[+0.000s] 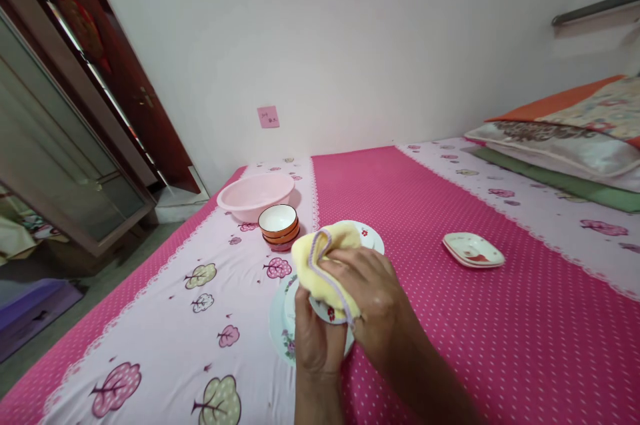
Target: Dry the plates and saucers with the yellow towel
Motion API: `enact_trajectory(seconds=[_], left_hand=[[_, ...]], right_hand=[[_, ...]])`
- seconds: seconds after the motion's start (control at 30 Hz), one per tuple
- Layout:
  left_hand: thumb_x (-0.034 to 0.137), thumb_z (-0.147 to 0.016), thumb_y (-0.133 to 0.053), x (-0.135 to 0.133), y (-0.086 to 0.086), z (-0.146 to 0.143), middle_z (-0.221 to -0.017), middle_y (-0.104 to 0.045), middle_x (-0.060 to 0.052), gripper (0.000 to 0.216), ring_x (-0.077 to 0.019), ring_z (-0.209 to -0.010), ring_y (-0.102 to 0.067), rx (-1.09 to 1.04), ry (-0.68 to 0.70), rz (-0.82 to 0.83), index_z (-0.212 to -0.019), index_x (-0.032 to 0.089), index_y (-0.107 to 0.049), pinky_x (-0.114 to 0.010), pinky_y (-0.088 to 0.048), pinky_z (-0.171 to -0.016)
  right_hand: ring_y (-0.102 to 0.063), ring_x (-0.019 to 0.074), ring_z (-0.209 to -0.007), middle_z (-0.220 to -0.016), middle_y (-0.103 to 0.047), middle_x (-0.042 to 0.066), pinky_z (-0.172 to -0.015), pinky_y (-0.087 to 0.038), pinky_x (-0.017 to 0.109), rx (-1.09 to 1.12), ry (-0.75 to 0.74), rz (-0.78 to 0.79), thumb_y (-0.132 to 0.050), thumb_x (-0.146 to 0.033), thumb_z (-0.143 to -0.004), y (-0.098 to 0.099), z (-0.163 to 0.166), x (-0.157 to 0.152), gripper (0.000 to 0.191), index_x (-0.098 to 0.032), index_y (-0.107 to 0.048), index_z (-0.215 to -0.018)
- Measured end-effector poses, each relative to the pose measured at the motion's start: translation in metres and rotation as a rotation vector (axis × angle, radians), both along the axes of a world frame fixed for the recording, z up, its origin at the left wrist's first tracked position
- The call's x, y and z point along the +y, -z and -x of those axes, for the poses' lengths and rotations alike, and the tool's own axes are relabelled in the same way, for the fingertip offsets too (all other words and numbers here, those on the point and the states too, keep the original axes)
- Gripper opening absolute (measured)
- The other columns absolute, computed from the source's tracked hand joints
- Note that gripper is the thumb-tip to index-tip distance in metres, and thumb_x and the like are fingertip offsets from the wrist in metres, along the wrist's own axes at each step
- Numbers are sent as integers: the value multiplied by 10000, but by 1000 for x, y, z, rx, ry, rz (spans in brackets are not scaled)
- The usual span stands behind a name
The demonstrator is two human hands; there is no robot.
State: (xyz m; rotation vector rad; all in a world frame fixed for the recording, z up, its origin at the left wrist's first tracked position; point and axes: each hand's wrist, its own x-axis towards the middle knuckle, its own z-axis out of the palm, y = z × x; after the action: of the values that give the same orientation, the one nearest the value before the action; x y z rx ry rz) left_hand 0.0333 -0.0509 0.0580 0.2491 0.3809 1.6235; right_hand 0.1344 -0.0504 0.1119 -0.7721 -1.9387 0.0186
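Observation:
My left hand (320,338) grips a small white plate (331,313) with red flowers from below, just above the bed. Pressed over that plate is a yellow cloth (320,271) with a purple edge, which my right hand (367,285) clutches and which hides most of the plate. Beneath my hands lies a larger plate (280,315) with a purple flower pattern. Behind the cloth another white plate (373,238) with red flowers shows in part. A stack of several bowls (279,228), orange-brown outside and white inside, stands beyond my left hand.
A pink basin (255,195) sits behind the bowls, near the wall. To the right lie stacked squarish dishes (474,250) on the pink dotted bedspread (525,345). Pillows (565,135) are piled at the far right. The bed's left edge drops to the floor, where a purple box (37,318) stands.

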Motion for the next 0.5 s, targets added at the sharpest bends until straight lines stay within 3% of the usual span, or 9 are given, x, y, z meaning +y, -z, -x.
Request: enact_trajectory(seconds=[0.13, 0.23, 0.4, 0.5], left_hand=[[401, -1040, -417, 1, -14, 0, -1144, -809, -110, 442, -264, -1161, -710, -109, 28, 36, -1107, 193, -801, -432, -501, -1097], [442, -1043, -412, 2, -18, 3, -1180, -803, -111, 468, -265, -1207, -694, -124, -4, 54, -1159, 189, -789, -418, -497, -1100], [493, -1029, -444, 5, -12, 17, -1262, -774, -114, 477, -293, -1267, -663, -149, -61, 41, -1284, 210, -732, -481, -457, -1146], [512, -1032, -430, 6, -9, 24, -1256, -775, -120, 502, -302, -1252, -671, -170, -80, 38, -1305, 203, -717, -509, -442, -1159]], right_hand=[[-595, 284, -1159, -1251, -698, 114, -974, -403, 426, -78, 139, 97, -491, -105, -968, 7, -14, 10, 347, -188, -648, -1267], [-603, 290, -1111, -1194, -717, 108, -914, -406, 418, -166, 188, 201, -480, -81, -960, 10, -20, 15, 310, -194, -688, -1161], [-613, 239, -853, -908, -716, 67, -748, -399, 364, -357, 169, 308, -550, -96, -960, 5, -20, 10, 216, -205, -702, -853], [-615, 235, -826, -888, -710, 66, -761, -437, 368, -386, 126, 262, -545, -53, -936, 9, -19, -4, 223, -199, -683, -838]])
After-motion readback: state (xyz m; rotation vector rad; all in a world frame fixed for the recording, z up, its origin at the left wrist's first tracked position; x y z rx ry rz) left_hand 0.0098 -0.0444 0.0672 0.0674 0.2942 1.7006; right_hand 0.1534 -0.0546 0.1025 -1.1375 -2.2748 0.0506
